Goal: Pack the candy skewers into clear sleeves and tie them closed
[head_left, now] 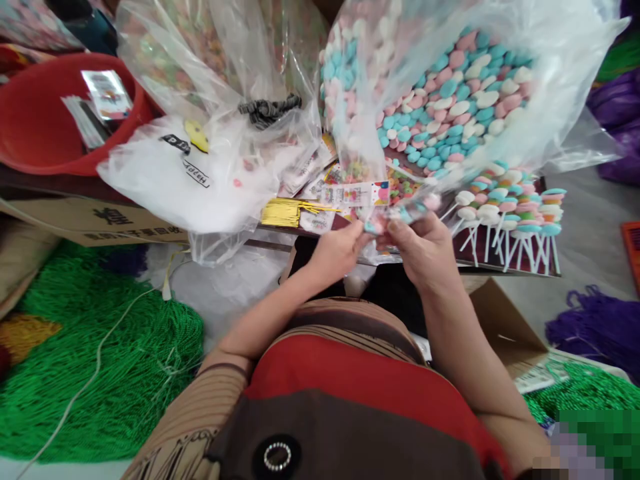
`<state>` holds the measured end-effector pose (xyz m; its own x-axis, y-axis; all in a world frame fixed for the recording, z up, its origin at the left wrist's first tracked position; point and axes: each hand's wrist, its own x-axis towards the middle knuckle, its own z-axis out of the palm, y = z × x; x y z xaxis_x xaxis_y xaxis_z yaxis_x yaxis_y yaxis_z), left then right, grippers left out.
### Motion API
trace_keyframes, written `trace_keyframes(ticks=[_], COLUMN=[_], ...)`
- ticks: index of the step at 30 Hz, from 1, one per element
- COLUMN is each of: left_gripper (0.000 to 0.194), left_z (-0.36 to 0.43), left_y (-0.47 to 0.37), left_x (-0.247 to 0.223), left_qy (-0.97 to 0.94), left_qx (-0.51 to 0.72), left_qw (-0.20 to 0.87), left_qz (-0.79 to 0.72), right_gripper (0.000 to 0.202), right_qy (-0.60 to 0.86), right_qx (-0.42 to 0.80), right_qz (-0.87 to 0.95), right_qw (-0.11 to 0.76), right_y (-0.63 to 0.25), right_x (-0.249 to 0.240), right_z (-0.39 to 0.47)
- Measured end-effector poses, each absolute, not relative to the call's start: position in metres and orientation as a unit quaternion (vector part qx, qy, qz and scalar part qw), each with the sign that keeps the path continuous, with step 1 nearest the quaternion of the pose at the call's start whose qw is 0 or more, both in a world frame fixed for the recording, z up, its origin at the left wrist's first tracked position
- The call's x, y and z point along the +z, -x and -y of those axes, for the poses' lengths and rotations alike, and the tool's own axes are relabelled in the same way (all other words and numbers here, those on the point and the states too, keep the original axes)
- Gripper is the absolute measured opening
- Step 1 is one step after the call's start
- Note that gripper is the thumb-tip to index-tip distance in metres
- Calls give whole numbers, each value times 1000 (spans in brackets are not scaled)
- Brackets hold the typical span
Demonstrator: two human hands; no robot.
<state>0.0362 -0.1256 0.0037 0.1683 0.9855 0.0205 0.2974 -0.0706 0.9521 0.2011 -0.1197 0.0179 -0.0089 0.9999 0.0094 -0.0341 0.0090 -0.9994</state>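
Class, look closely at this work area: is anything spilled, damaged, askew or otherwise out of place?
Nothing looks spilled or broken. The big bag of candies lies tipped on its side, but its sweets stay inside. The lollipops sit in a neat row. Both hands, left hand and right hand, pinch a small wrapped candy.

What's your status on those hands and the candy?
Left hand and right hand pinching one small candy packet. Big candy bag close above. Lollipops right.

Grey floor (590, 227) at right edge. Cardboard box (95, 223) at left; red basin (35, 120) behind it. Green netting (100, 373) lower left. Lighting diffuse.
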Motion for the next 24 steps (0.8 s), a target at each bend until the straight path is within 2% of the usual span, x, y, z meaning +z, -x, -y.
trace_keyframes(ticks=[3, 6, 9, 12, 16, 19, 24], left_gripper=[32, 38, 40, 42, 41, 38, 35], left_z=[111, 100, 97, 97, 96, 94, 94], left_y=[-8, 13, 25, 31, 33, 32, 30], left_x=[7, 16, 22, 20, 15, 12, 9], left_qy=[-465, -305, -234, -208, -189, -192, -199], left_qx=[490, 557, 583, 592, 580, 577, 584], left_qw=[528, 588, 599, 606, 617, 621, 628], left_qz=[-514, -501, -496, -489, -497, -495, -474], right_gripper=[33, 20, 24, 32, 37, 32, 27], right_qy=[480, 515, 545, 542, 539, 553, 579], right_qx=[473, 317, 182, 106, 73, 94, 220], right_qz=[602, 742, 808, 832, 839, 828, 767], right_qw=[427, 291, 128, 55, 25, 28, 169], right_y=[-180, -155, -134, -122, -122, -132, -145], right_x=[14, 2, -9, -14, -14, -13, -17], right_z=[94, 69, 56, 53, 50, 43, 33])
